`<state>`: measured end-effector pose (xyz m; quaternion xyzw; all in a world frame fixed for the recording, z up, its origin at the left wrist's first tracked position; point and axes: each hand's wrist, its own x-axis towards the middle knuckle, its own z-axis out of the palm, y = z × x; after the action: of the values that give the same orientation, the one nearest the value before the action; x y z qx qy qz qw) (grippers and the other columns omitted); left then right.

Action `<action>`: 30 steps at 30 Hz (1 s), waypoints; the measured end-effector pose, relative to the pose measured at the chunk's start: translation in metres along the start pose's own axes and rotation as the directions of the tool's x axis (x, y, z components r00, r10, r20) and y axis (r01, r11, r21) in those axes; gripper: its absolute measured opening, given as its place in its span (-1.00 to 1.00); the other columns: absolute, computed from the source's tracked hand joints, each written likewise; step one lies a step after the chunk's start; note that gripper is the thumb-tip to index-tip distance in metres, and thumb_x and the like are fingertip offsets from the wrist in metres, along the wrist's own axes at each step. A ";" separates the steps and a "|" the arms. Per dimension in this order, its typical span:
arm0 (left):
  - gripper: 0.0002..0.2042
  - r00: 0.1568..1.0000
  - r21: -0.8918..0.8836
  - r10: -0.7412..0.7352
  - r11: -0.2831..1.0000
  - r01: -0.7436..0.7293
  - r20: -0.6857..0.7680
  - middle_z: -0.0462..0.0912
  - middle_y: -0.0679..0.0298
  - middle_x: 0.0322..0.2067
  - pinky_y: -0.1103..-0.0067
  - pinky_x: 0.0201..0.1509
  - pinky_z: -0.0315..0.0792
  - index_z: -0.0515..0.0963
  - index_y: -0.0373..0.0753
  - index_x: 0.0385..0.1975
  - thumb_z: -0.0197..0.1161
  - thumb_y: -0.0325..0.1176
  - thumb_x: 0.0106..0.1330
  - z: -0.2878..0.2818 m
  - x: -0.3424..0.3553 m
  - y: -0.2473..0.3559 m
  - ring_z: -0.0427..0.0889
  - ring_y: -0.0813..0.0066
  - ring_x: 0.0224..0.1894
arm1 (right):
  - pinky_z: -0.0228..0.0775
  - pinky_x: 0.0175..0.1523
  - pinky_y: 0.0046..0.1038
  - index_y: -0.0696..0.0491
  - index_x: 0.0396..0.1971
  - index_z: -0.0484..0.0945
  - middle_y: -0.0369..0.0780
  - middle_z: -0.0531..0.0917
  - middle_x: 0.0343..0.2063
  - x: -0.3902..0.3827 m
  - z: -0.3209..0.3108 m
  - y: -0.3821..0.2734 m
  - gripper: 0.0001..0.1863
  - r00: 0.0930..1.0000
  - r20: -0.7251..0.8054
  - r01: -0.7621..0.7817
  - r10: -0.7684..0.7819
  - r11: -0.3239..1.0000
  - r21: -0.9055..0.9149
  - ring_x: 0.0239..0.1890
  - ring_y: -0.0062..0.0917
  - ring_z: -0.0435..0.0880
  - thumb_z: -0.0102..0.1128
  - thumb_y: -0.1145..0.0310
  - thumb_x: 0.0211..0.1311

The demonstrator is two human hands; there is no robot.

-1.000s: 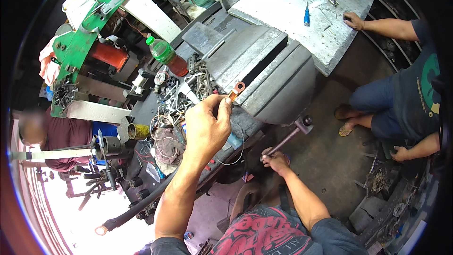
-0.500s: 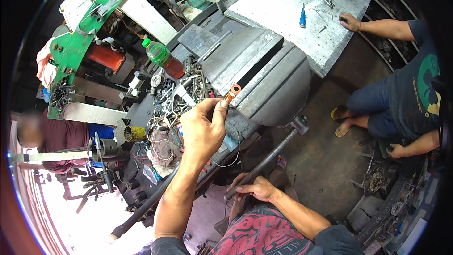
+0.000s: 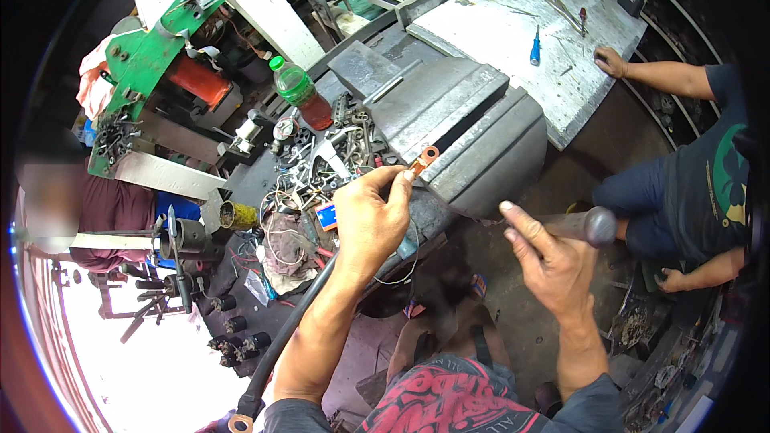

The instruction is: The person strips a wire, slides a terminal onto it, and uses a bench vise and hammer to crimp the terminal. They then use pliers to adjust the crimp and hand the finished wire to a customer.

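Note:
My left hand [image 3: 373,224] is closed, pinching a copper cable lug [image 3: 425,160] at the near end of the jaws of a large grey bench vise [image 3: 489,152]. A black cable [image 3: 282,345] with another copper lug [image 3: 239,422] at its lower end runs up behind my left wrist; I cannot tell if it joins the held lug. My right hand [image 3: 553,273], below the vise at right, is closed on the vise's round steel handle [image 3: 584,227], index finger reaching along it, its knobbed end pointing toward me.
Loose tools [image 3: 333,148], a green-capped bottle [image 3: 301,96] and a green machine frame [image 3: 128,96] are left and behind. A pale metal plate [image 3: 489,20] holds a screwdriver [image 3: 534,44]. A co-worker [image 3: 702,192] stands at right; another person [image 3: 112,216] is at far left.
My right hand has risen from low near my lap, swinging the handle up and rightward. My left hand keeps the lug at the jaws; the whole view has shifted slightly.

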<state>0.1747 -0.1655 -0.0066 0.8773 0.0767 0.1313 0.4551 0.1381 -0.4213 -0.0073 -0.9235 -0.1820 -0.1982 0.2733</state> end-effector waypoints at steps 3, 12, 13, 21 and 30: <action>-0.81 1.000 0.004 0.011 1.000 -0.011 -0.007 0.61 0.38 -0.65 0.61 -0.49 0.35 0.78 -0.38 -0.19 0.37 -0.37 0.41 0.001 -0.001 -0.001 0.46 0.74 -0.58 | 0.26 -0.49 -0.30 -0.40 0.14 0.76 -0.41 0.53 -0.69 0.014 -0.004 0.023 -0.44 0.979 -0.044 0.189 -0.199 0.966 -0.176 -0.67 -0.43 0.44 0.54 0.38 0.09; -0.82 0.999 0.013 0.033 0.999 -0.033 -0.037 0.76 0.12 -0.53 0.53 -0.34 0.53 0.77 -0.40 -0.21 0.37 -0.39 0.40 0.005 -0.002 -0.006 0.67 0.57 -0.50 | 0.51 -0.25 -0.12 -0.28 0.10 0.72 -0.14 0.62 -0.46 0.037 0.041 0.173 -0.69 0.943 -0.308 -0.231 0.124 0.912 -0.340 -0.38 -0.14 0.67 0.28 0.10 0.41; -0.82 0.998 0.014 0.040 0.999 -0.039 -0.047 0.77 0.11 -0.52 0.52 -0.33 0.54 0.77 -0.40 -0.21 0.37 -0.39 0.40 0.006 -0.002 -0.006 0.68 0.56 -0.50 | 0.51 -0.20 -0.09 -0.29 0.19 0.66 -0.12 0.65 -0.35 0.031 0.056 0.191 -0.64 0.922 -0.339 -0.294 0.185 0.905 -0.308 -0.31 -0.09 0.69 0.20 0.02 0.48; -0.85 0.996 -0.012 0.043 0.999 -0.044 -0.082 0.78 0.00 -0.46 0.47 -0.28 0.58 0.78 -0.36 -0.22 0.39 -0.41 0.37 0.005 -0.004 -0.004 0.77 0.38 -0.45 | 0.12 0.52 -0.24 -0.17 0.29 0.61 0.03 0.35 0.43 -0.014 0.156 0.255 -0.50 0.738 -0.250 -0.598 0.626 0.780 0.187 0.48 -0.13 0.32 -0.20 -0.04 0.66; -0.86 0.998 -0.011 -0.046 0.999 0.046 -0.046 0.78 0.00 -0.45 0.45 -0.27 0.57 0.77 -0.36 -0.22 0.40 -0.43 0.36 0.005 -0.005 0.001 0.76 0.35 -0.45 | 0.39 0.28 -0.36 -0.06 0.04 0.70 -0.22 0.63 0.14 -0.114 0.267 0.283 -0.63 0.616 0.228 -0.574 0.754 0.232 0.785 0.14 -0.40 0.61 -0.09 0.13 0.63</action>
<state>0.1716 -0.1707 -0.0092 0.8697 0.1067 0.1415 0.4606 0.2374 -0.5152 -0.3885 -0.6540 0.1903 -0.0479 0.7306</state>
